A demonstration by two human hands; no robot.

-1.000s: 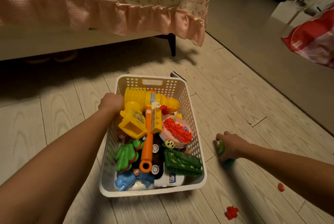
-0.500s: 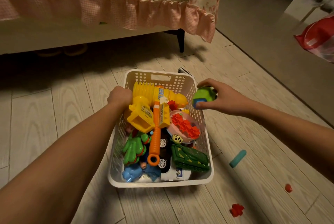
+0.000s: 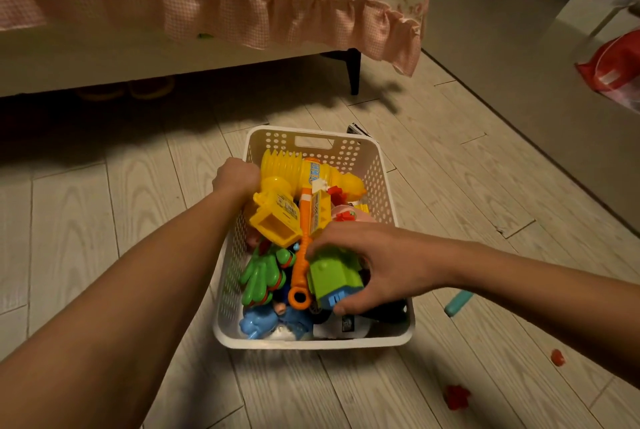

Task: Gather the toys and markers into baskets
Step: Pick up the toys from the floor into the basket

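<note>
A white perforated basket (image 3: 349, 151) stands on the wooden floor, packed with toys: a yellow squeaky hammer (image 3: 294, 172), an orange tool (image 3: 300, 265), a green toy hand (image 3: 261, 274) and a blue figure (image 3: 259, 323). My left hand (image 3: 237, 175) grips the basket's left rim. My right hand (image 3: 377, 262) holds a green and blue block toy (image 3: 332, 278) down among the toys inside the basket. A teal marker (image 3: 458, 303) lies on the floor right of the basket, partly behind my right forearm.
Two small red toy pieces lie on the floor at the lower right, one flower-shaped (image 3: 456, 396) and one round (image 3: 557, 357). A bed with a pink ruffled skirt (image 3: 214, 12) and a dark leg (image 3: 354, 71) stands behind. A red bag (image 3: 614, 64) sits at far right.
My right hand picked the green block toy up from the floor, carried it over the basket's far right corner, then lowered it into the basket. The left hand stayed on the rim.
</note>
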